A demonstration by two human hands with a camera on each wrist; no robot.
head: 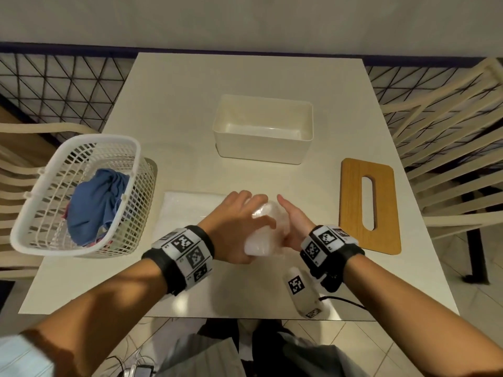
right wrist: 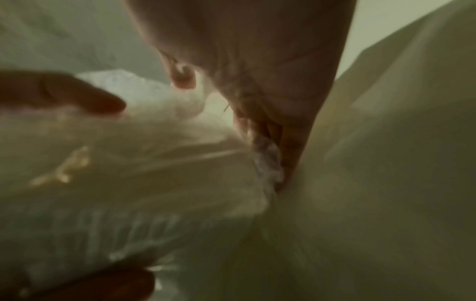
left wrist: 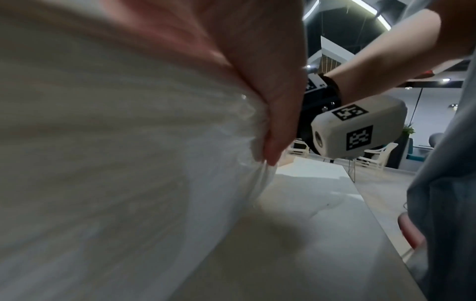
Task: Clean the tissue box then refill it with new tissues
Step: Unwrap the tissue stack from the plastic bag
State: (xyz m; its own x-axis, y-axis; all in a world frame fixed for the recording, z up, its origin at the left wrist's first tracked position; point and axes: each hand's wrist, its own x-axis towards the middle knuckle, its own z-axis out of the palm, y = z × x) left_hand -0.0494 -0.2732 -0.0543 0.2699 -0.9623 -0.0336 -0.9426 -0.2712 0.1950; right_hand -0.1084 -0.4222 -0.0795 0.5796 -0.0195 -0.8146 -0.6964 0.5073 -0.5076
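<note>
My left hand [head: 239,221] grips a white tissue pack [head: 260,244] in clear plastic wrap, held just above the table's near middle. My right hand [head: 295,224] pinches the crinkled wrapper at the pack's right end. The left wrist view shows the tissue pack [left wrist: 115,163] up close with the right hand [left wrist: 273,97] squeezing its wrap. In the blurred right wrist view, fingers [right wrist: 270,85] clamp the wrapper [right wrist: 154,163]. The white tissue box [head: 306,131] stands open and empty at the table's centre. Its wooden lid [head: 351,208] with a slot lies flat at the right.
A white plastic basket [head: 40,240] holding a blue cloth [head: 95,205] sits on the table's left edge. A flat white sheet or pack [head: 187,210] lies beneath my left hand. Slatted chairs [head: 449,148] flank the table [head: 245,74].
</note>
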